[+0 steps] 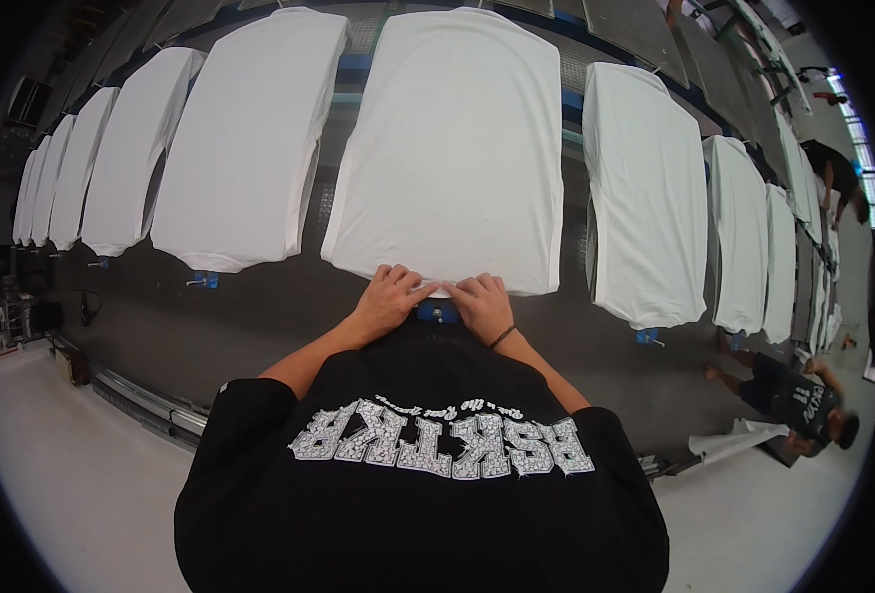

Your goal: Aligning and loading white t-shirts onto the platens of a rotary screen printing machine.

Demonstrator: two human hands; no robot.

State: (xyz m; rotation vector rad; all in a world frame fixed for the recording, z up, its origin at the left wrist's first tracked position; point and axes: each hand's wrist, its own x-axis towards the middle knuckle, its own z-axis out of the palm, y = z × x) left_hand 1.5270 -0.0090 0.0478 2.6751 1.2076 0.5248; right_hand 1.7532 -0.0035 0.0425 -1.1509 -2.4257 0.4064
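A white shirt (457, 148) lies stretched over a flat board straight in front of me, with soft creases across it. At its near edge my left hand (393, 299) has its fingers curled over the cloth and its thumb pointing inward. My right hand (481, 304), with a dark band at the wrist, grips the same edge just to the right. The two thumbs nearly meet at the middle of the hem. Just below them, a blue bracket (437, 313) with a metal fastener shows under the board's end.
Similar white shirts on boards line both sides, such as one on the left (245, 138) and one on the right (645, 198). Blue clamps (203, 281) stick out at their near ends. A person in dark clothes (808, 405) is at the right; another person (833, 173) is farther back.
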